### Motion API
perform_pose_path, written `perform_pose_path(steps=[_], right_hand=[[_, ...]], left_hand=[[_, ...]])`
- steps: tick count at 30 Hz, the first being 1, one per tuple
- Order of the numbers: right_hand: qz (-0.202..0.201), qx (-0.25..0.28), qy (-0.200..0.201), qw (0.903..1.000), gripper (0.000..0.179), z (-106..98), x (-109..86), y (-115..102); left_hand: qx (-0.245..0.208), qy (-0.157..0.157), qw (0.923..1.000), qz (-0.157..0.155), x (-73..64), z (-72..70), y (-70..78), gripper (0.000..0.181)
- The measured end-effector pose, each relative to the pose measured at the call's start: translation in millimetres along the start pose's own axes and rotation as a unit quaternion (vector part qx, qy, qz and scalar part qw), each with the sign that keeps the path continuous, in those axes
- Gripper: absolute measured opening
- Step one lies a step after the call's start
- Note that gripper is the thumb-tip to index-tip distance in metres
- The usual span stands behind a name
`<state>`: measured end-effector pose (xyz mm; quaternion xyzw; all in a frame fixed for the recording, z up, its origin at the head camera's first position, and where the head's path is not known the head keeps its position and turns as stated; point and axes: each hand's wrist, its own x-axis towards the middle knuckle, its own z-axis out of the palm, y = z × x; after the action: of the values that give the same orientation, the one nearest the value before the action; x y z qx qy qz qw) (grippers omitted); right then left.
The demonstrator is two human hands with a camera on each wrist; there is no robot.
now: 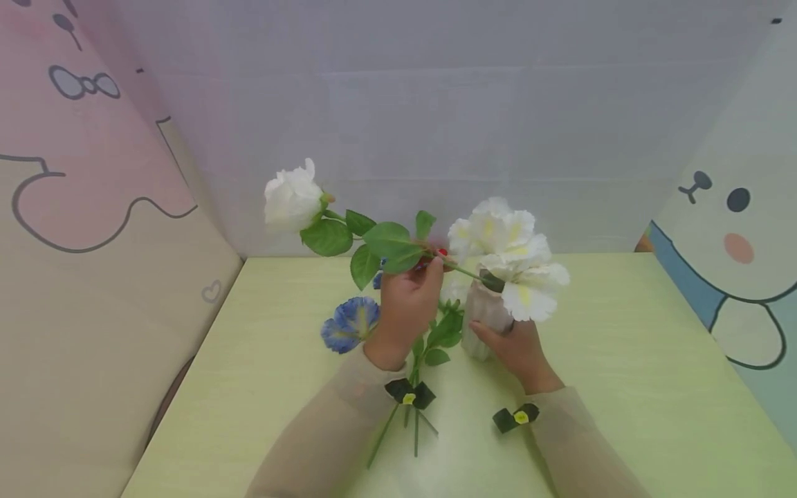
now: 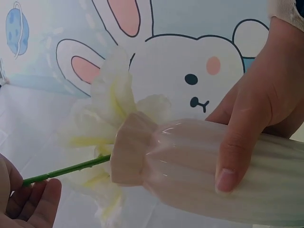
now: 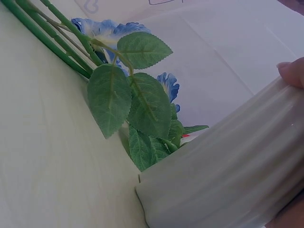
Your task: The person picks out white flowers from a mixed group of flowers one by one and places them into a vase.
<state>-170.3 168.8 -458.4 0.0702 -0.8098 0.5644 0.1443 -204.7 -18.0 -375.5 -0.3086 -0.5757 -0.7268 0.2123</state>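
Note:
My left hand (image 1: pixel 406 297) pinches the green stem (image 2: pixel 71 169) of a white rose (image 1: pixel 292 199), whose bloom points up and left with leaves (image 1: pixel 389 242) around the hand. The stem's other end meets the rim of a pale ribbed vase (image 2: pixel 190 156) in the left wrist view. My right hand (image 1: pixel 521 349) grips the vase around its body, thumb on the near side. White ruffled flowers with yellow centres (image 1: pixel 498 232) stand out of the vase mouth. In the right wrist view the vase's base (image 3: pixel 190 199) is close over the table.
Left of the vase lie more stems (image 1: pixel 416 429) with green leaves (image 3: pixel 147 99), blue flowers (image 1: pixel 351 325) and a bit of red (image 1: pixel 442 253). Pale wood-look table (image 1: pixel 623 360). A grey-white backdrop (image 1: pixel 423 124) and cartoon-printed side panels (image 1: pixel 735 228) enclose it.

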Motion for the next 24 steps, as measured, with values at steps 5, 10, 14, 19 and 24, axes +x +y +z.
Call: perform_pose_path(steps=[5, 10, 14, 19, 24], right_hand=[[-0.01, 0.017, -0.003, 0.9998, 0.068, 0.3, 0.9, 3.9], [-0.008, 0.018, -0.002, 0.9998, 0.068, 0.6, 1.4, 4.9], [-0.01, 0.024, -0.003, 0.9997, 0.069, 1.0, 1.6, 3.8], [-0.027, 0.028, -0.001, 0.9993, 0.072, 1.5, 1.7, 4.5], [-0.055, 0.032, 0.007, 0.998, 0.075, 2.5, 2.4, 7.3]], left_hand=[[0.011, -0.018, 0.9998, -0.002, 4.6, 8.8, 0.1, 0.012], [0.08, -0.027, 0.9959, -0.032, 5.6, 16.5, 0.8, 0.017], [0.124, -0.033, 0.9896, -0.065, 5.0, 21.6, 4.2, 0.015], [0.173, -0.052, 0.9783, -0.101, 4.8, 23.9, 6.3, 0.016], [0.126, -0.059, 0.9886, -0.058, 6.9, 27.2, 1.1, 0.015]])
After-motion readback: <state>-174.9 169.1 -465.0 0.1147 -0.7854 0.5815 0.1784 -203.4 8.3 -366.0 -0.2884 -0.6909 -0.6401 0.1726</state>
